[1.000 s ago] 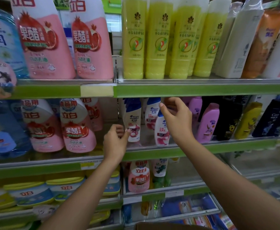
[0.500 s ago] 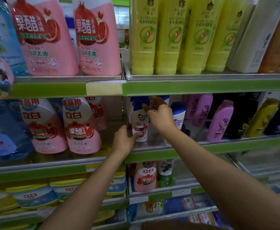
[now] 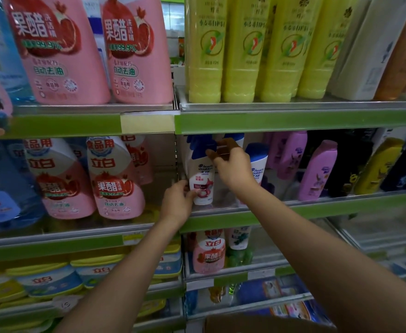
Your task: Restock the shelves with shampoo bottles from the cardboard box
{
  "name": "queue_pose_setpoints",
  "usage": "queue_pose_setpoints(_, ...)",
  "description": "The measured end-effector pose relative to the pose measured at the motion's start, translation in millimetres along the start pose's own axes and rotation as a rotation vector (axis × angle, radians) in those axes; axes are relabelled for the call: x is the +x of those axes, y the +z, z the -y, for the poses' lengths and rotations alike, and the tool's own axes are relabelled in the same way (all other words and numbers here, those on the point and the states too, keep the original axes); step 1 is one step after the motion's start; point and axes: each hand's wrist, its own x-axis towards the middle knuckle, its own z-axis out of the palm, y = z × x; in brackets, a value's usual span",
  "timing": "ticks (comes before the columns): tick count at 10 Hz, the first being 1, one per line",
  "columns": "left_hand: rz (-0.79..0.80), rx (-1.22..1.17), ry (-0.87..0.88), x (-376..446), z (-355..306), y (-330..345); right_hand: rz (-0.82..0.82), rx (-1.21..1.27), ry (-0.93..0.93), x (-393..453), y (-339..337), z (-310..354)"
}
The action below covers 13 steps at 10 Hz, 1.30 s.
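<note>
Green-edged store shelves (image 3: pixel 293 121) hold crowded bottles.

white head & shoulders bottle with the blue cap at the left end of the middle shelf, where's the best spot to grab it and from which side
Grip the white shampoo bottle round its narrow white body below the blue cap, coming from the open front of the shelf. It stands upright with the upper shelf close over the cap, a divider on its left and a second bottle on its right. The left hand already holds its lower part; the right hand is near the cap.
</note>
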Motion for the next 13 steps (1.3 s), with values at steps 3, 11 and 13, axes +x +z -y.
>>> queue_pose_setpoints(3, 0.034, 0.047, 0.041, -16.8, -4.4, -7.0, 0.015, -0.053, 0.016, -16.6, -6.8, 3.8)
queue_pose_setpoints(11, 0.058, 0.032, 0.025, -24.3, -8.4, -9.0, 0.016, -0.068, 0.025, -32.3, -11.6, 11.9)
queue_pose_setpoints(13, -0.015, -0.011, 0.020, -34.1, -8.6, -6.7, 0.036, 0.062, 0.066, -43.4, -21.8, 6.1)
